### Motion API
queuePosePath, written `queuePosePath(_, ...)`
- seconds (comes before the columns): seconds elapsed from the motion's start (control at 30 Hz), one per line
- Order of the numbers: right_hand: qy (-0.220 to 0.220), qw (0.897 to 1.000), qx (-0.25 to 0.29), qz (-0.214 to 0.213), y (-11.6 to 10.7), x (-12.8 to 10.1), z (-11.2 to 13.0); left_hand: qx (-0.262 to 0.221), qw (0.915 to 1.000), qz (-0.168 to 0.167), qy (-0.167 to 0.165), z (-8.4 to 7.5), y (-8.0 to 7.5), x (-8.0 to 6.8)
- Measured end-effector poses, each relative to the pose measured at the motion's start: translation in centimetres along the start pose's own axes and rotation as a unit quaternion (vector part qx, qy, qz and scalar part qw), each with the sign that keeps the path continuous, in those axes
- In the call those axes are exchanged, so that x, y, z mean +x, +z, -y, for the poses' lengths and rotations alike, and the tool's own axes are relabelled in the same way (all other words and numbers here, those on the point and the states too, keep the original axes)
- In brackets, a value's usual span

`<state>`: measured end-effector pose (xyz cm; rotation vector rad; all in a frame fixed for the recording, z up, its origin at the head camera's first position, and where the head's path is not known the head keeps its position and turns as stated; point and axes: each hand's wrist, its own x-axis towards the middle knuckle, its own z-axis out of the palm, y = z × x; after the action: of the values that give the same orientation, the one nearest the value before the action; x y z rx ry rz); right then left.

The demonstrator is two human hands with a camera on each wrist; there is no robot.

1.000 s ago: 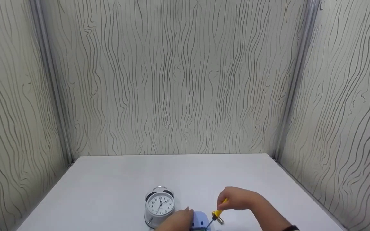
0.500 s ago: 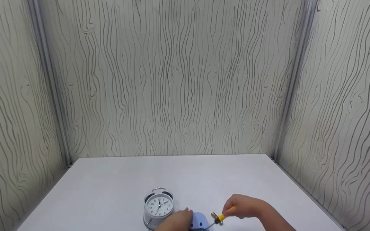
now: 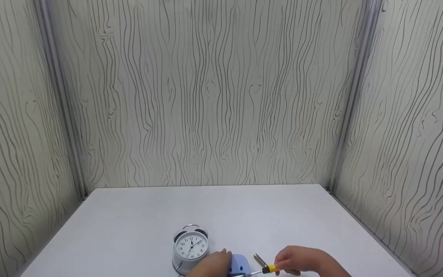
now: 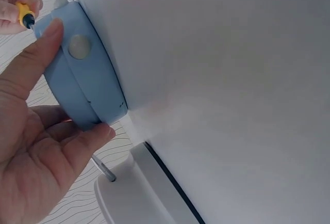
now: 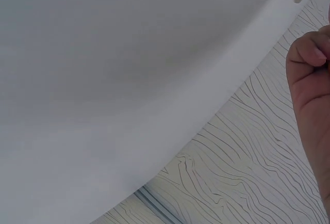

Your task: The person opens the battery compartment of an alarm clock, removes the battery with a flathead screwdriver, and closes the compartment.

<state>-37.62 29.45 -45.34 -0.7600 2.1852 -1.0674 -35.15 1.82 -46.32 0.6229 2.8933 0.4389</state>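
Observation:
My left hand (image 3: pixel 210 265) grips a light-blue plastic case (image 4: pixel 87 77) with rounded corners and a pale round button. In the left wrist view its thumb lies along one face and the fingers are under the lower end. Off to the right, my right hand (image 3: pixel 300 258) pinches the yellow handle of a screwdriver (image 3: pixel 270 268). The shaft lies almost level, its tip end over the near part of the case. The case's near end is cut off by the head view's bottom edge. Only part of the right hand shows in the right wrist view.
A white twin-bell alarm clock (image 3: pixel 191 248) stands just left of my left hand. Between the case and the right hand lies a small brass-coloured cylinder (image 3: pixel 260 260). The white table (image 3: pixel 137 215) meets wood-patterned panels (image 3: pixel 214 96) behind and at both sides.
My right hand has moved down and to the right, swinging the screwdriver from a steep tilt to nearly level. The left hand and the case have stayed in place.

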Motion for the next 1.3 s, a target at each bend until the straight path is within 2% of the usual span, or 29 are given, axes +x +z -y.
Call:
queuePosePath(0.2, -0.013, 0.998, 0.037, 0.044, 0.4, 0.2, -1.1, 0.018, 0.9998, -0.006, 0.007, -0.2, -0.2, -0.3)
queuePosePath(0.23, -0.011, 0.998, 0.046, 0.046, 0.5, 0.2, -1.2, 0.016, 0.9998, -0.005, 0.005, -0.2, -0.2, -0.3)
queuePosePath(0.3, 0.008, 0.996, 0.081, 0.025, 0.7, -0.1, -1.5, 0.006, 1.0000, -0.001, -0.004, -0.2, -0.2, -0.4)
queuePosePath(0.43, 0.050, 0.982, 0.183, 0.011, 1.1, -0.7, -2.0, 0.007, 1.0000, -0.006, 0.002, -0.3, -0.3, -0.5)
queuePosePath(0.5, 0.057, 0.976, 0.210, 0.033, 1.1, -0.7, -2.1, 0.007, 1.0000, -0.005, 0.003, -0.4, -0.3, -0.5)
queuePosePath(0.53, 0.063, 0.975, 0.208, 0.036, 1.0, -0.6, -2.0, 0.007, 1.0000, -0.005, 0.004, -0.4, -0.3, -0.5)
queuePosePath(0.67, 0.083, 0.990, 0.117, 0.017, 0.6, -0.2, -1.5, -0.007, 1.0000, -0.002, -0.004, -0.4, -0.3, -0.4)
queuePosePath(0.73, 0.098, 0.993, 0.072, -0.001, 0.5, -0.1, -1.2, -0.005, 1.0000, -0.005, 0.002, -0.4, -0.3, -0.4)
queuePosePath(0.77, 0.099, 0.994, 0.055, 0.003, 0.4, 0.1, -1.1, -0.002, 0.9999, -0.007, 0.007, -0.4, -0.3, -0.4)
queuePosePath(0.93, 0.096, 0.994, 0.054, 0.025, 0.4, 0.4, -0.8, -0.001, 0.9998, -0.008, 0.019, -0.2, -0.4, -0.4)
queuePosePath(1.3, 0.061, 0.998, 0.031, 0.014, -0.7, 0.1, 0.9, -0.029, 0.9995, 0.004, -0.013, 0.0, -0.1, -0.2)
